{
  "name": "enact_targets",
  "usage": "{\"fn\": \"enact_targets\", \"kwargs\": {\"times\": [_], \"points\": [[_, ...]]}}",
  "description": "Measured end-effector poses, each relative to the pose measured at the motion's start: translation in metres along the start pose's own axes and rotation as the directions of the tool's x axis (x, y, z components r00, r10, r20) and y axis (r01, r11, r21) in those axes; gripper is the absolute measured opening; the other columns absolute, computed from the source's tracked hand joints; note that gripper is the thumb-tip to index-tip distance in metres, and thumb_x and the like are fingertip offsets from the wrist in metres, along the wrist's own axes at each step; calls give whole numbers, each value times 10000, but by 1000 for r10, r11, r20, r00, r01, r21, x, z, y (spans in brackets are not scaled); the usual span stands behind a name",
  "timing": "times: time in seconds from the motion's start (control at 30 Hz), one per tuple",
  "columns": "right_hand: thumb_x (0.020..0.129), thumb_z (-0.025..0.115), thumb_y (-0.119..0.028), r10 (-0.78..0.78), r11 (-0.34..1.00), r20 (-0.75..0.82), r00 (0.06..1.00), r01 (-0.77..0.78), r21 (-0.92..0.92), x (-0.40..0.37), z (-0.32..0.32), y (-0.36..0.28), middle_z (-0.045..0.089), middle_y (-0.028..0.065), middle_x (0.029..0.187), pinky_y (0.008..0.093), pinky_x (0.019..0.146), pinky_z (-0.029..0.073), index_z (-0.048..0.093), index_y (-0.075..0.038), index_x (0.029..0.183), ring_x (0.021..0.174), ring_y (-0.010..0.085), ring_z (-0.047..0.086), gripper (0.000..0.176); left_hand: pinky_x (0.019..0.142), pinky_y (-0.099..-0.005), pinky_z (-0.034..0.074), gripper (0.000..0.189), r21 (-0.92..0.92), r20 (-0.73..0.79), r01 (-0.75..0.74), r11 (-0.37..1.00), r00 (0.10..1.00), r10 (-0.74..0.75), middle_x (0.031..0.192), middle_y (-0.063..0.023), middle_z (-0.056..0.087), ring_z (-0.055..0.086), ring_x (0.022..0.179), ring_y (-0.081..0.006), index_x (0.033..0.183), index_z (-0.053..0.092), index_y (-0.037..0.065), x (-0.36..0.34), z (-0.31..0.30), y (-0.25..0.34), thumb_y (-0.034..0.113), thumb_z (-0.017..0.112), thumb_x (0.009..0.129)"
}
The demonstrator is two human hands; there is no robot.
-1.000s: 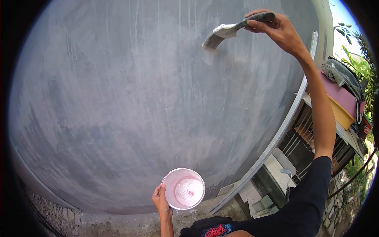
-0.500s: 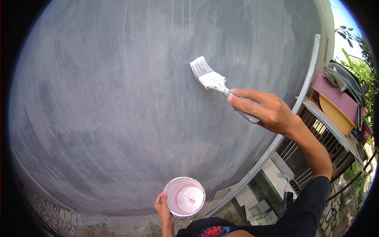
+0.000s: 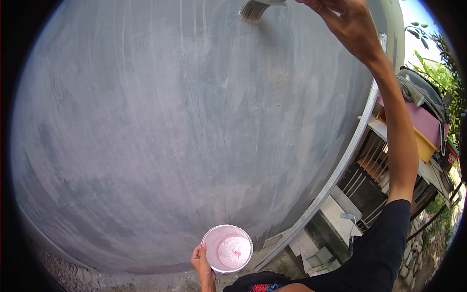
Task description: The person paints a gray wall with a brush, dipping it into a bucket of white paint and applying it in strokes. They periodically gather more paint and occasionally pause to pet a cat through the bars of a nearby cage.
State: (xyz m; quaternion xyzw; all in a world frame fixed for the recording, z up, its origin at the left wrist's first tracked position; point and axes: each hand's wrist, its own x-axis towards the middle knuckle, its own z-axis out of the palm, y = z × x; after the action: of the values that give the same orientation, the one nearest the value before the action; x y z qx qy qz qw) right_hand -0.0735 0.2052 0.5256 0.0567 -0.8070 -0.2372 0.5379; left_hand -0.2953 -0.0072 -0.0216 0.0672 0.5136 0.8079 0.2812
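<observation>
My right hand (image 3: pixel 343 17) is raised at the top of the view, its fingers closed round the handle of a paintbrush (image 3: pixel 254 9). The brush's bristles rest on the upper part of a grey wall (image 3: pixel 146 121), which carries streaky whitish paint. Part of the brush is cut off by the top edge. Low in the middle, my left hand (image 3: pixel 202 263) grips the rim of a small bucket (image 3: pixel 209 243), thumb inside. Whitish-pink paint (image 3: pixel 236 252) covers the bottom of the bucket.
A pale metal strip (image 3: pixel 348 160) runs along the wall's right edge. Beyond it stands a slatted rack (image 3: pixel 374 160) with pink (image 3: pixel 424 119) and yellow (image 3: pixel 424 147) basins on top. A paint roller (image 3: pixel 348 217) lies lower down, and rubble (image 3: pixel 411 258) covers the ground at right.
My right hand has moved the paintbrush upward, and its bristles now bend downward against the wall. The left hand and bucket stay nearly in place.
</observation>
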Motion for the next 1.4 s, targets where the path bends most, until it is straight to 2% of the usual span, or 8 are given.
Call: {"fn": "enact_targets", "kwargs": {"times": [0.2, 0.47, 0.63, 0.87, 1.07, 1.2, 1.33, 1.4], "points": [[880, 692, -103, -300, 871, 76, 951, 305, -384, -40, 9, 35, 710, 103, 1054, 325, 864, 590, 656, -90, 1164, 951, 265, 701, 287, 751, -259, 498, 226, 6, 5, 32, 999, 999, -32, 920, -73, 681, 631, 821, -126, 1049, 635, -32, 0, 5, -12, 166, 654, 942], [787, 738, 2, 3, 982, 515, 857, -100, 161, -138, 7, -61, 703, 116, 1081, 330, 796, 600, 673, -83, 1160, 933, 255, 708, 388, 752, -260, 497, 246, 21, -22, 3, 1000, 1000, -3, 928, -79, 686, 632, 827, -124, 1066, 634, -43, 1, 5, -15, 167, 657, 940], [868, 693, -72, 23, 992, 387, 922, -70, 108, -95, 2, -14, 719, 119, 966, 337, 764, 586, 684, -45, 1087, 868, 248, 709, 221, 739, -251, 495, 256, 44, 7, -14, 999, 1000, 14, 921, -79, 687, 631, 812, -119, 1066, 632, -50, -6, 15, -14, 170, 658, 939], [874, 694, -23, -172, 984, -217, 961, 179, 9, -2, -5, 43, 722, 134, 1022, 305, 765, 592, 691, 6, 1066, 880, 207, 716, 194, 708, -236, 490, 249, 40, 11, 28, 999, 1000, -29, 885, -65, 683, 627, 774, -109, 1063, 635, -51, -24, 31, -15, 164, 653, 938], [842, 718, -78, -331, 930, 70, 941, 338, -146, -47, 31, 23, 720, 87, 1038, 318, 803, 594, 689, -96, 1132, 912, 247, 709, 292, 705, -235, 489, 255, 30, -29, 23, 999, 999, -23, 874, -58, 680, 627, 774, -108, 1069, 635, -50, -34, 27, -19, 166, 659, 935], [850, 707, -63, -66, 900, 360, 930, -101, 425, -88, 18, -32, 719, 134, 981, 334, 804, 591, 676, -31, 1070, 873, 262, 713, 225, 706, -236, 487, 256, 15, -68, -14, 1000, 998, 15, 875, -58, 680, 626, 773, -108, 1066, 639, -48, -34, 19, -22, 171, 662, 935], [876, 694, -85, 28, 849, 495, 869, -281, 447, -94, 10, -10, 719, 134, 984, 344, 825, 591, 673, -27, 1074, 889, 245, 715, 208, 709, -241, 488, 249, 48, -70, -31, 998, 997, 34, 884, -60, 680, 624, 774, -108, 1055, 642, -44, -33, 19, -22, 175, 661, 938], [872, 700, -90, 65, 952, 283, 957, -145, 271, -85, 6, 33, 720, 100, 1049, 356, 886, 577, 694, -76, 1134, 949, 209, 705, 262, 708, -242, 489, 249, 58, -62, -41, 997, 997, 45, 887, -60, 681, 623, 774, -107, 1052, 643, -44, -33, 19, -20, 177, 661, 938]]}}
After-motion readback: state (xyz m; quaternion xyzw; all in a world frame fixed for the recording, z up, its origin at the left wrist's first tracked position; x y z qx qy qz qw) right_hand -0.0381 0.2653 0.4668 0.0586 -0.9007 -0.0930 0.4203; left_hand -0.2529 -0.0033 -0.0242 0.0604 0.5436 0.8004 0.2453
